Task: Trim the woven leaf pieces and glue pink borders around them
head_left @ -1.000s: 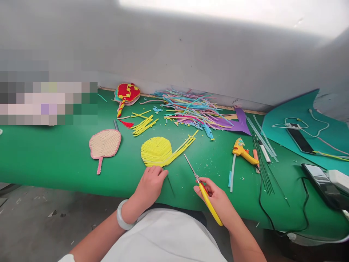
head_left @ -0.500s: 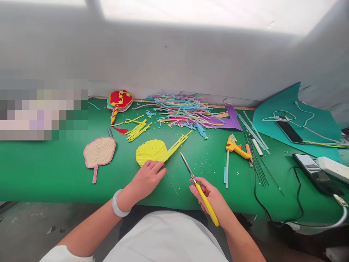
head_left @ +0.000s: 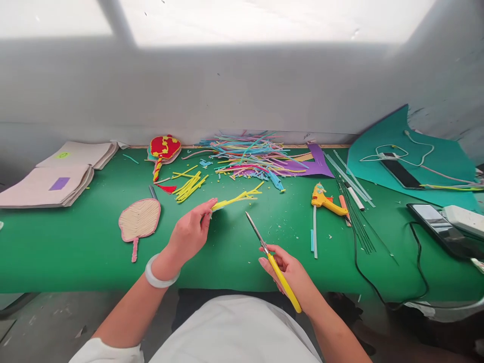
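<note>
My left hand (head_left: 191,231) pinches the yellow fan-shaped piece (head_left: 220,204) above the table, tilted nearly edge-on. Most of its flat face is hidden behind my fingers. Loose yellow pipe-cleaner ends stick out from it to the right. In my right hand (head_left: 289,275) are scissors (head_left: 282,280) with yellow handles, the closed blades pointing up and left, apart from the yellow piece. Left of my left hand lies a beige leaf-shaped fan (head_left: 139,221) with a pink rim and handle. Cut yellow strips (head_left: 191,186) lie beyond it.
A red and yellow fan (head_left: 165,147) and a heap of coloured pipe cleaners (head_left: 249,154) lie at the back. A yellow glue gun (head_left: 325,201), dark wires (head_left: 357,222), a phone (head_left: 438,229) and teal sheet (head_left: 446,151) are to the right. Stacked pale sheets (head_left: 30,189) sit left.
My left hand has lifted the yellow piece off the table and tilted it, so its flat face no longer shows. The scissors in my right hand have hardly moved.
</note>
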The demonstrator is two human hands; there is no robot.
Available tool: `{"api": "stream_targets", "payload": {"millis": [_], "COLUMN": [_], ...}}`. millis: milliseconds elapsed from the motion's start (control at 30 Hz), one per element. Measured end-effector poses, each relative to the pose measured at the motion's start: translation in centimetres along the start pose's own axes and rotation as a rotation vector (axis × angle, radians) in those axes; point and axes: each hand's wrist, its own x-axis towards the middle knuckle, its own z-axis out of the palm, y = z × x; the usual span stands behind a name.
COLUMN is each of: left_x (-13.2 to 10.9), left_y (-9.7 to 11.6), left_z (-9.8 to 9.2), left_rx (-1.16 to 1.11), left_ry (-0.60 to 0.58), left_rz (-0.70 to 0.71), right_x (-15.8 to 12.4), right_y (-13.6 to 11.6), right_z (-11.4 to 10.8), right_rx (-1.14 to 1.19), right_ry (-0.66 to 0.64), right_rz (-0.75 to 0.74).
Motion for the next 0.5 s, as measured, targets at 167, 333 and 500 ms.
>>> {"api": "stream_targets", "payload": {"millis": [167,333,500], "left_x": [1.4,2.4,3.4], "left_y": [-0.5,-0.5,-0.6], "left_z": [-0.6,-1.1,-1.6], "left_rx": [-0.051,-0.159,-0.336], "left_ry": [-0.007,-0.007,0.046], "left_rz": [-0.104,-0.185,-0.284], "right_x": [0.1,0.2,0.2], "right_y": [0.1,0.3,0.3], "right_z": [-0.1,-0.1,-0.1], "right_rx": [-0.01,-0.025,-0.061], "right_ry": [-0.008,-0.042,-0.064], "right_rz": [0.004,-0.018,-0.053]}}
